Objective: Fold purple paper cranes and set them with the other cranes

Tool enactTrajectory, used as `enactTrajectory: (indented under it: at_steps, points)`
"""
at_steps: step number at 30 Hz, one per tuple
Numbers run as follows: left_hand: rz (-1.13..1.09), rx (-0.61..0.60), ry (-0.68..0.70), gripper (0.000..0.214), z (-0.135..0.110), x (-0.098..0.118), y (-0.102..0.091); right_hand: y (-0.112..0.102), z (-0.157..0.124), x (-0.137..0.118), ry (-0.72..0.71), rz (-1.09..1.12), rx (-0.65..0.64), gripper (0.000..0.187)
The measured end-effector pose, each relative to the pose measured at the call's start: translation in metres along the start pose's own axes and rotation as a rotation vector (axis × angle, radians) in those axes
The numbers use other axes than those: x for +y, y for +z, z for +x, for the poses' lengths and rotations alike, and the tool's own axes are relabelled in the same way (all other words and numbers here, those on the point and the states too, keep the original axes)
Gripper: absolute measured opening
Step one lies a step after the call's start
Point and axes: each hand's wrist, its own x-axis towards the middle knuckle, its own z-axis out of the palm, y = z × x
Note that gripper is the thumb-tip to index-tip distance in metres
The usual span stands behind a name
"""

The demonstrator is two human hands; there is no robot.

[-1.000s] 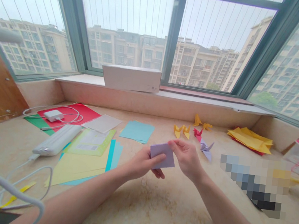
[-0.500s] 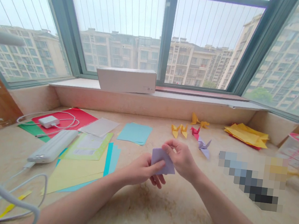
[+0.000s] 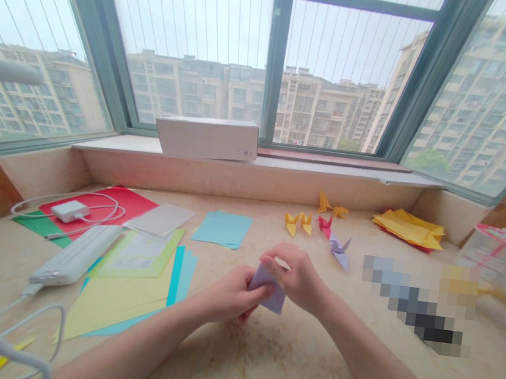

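From where I watch remotely, the left hand (image 3: 236, 293) pinches a small, flat piece of pale purple paper (image 3: 272, 304), thumb lying across its front. The right hand (image 3: 294, 276) curls over the paper's top edge, its thumb and fingers touching there. The paper tilts above a beige marbled counter (image 3: 222, 361). Beyond, to the right, I see a pale purple folded-paper bird (image 3: 340, 250); to the left, light-blue paper squares (image 3: 222, 229).

No text is readable, even on the white box (image 3: 206, 139).
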Motion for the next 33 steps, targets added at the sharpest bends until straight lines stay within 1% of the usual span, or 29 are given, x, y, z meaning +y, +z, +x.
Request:
enactTrajectory:
  at_steps: [2,6,10,12,14,17,21,23,26,28,31,33]
  points:
    - [0.034,0.0,0.005,0.046,-0.001,0.001,0.001,0.002,0.0,-0.001,-0.027,-0.027,0.003,0.026]
    - [0.066,-0.021,-0.02,0.041,0.0,-0.004,0.0,0.002,0.0,-0.004,-0.018,-0.037,0.014,0.026]
    - [0.022,-0.046,-0.007,0.044,0.003,-0.012,-0.001,0.0,0.0,-0.009,-0.028,-0.031,-0.005,0.029]
    - [-0.003,-0.05,0.022,0.047,0.003,-0.012,-0.001,-0.001,0.0,-0.011,-0.034,-0.018,0.011,0.029]
    - [0.009,-0.027,0.042,0.05,0.003,-0.011,-0.001,-0.001,0.0,-0.011,-0.033,0.006,0.037,0.03]
    - [0.026,0.056,0.076,0.055,0.005,-0.008,-0.004,-0.003,0.0,-0.009,0.032,0.077,0.1,0.03]
    - [-0.062,0.178,0.104,0.057,0.005,-0.005,-0.008,-0.007,0.002,-0.006,0.178,0.182,0.158,0.028]
    - [-0.099,0.175,0.098,0.057,0.004,-0.003,-0.008,-0.007,0.002,-0.004,0.229,0.226,0.147,0.029]
    - [-0.128,0.088,0.068,0.051,0.0,0.0,-0.005,-0.005,0.002,-0.002,0.297,0.286,0.111,0.033]
    - [-0.138,0.052,0.074,0.048,-0.001,0.001,-0.004,-0.002,0.001,-0.002,0.32,0.312,0.116,0.035]
    - [-0.198,0.081,0.12,0.047,0.0,0.002,-0.004,0.0,0.002,-0.001,0.332,0.457,0.108,0.036]
    - [-0.269,0.13,0.135,0.047,0.002,0.001,-0.005,0.002,0.004,0.0,0.351,0.609,0.054,0.044]
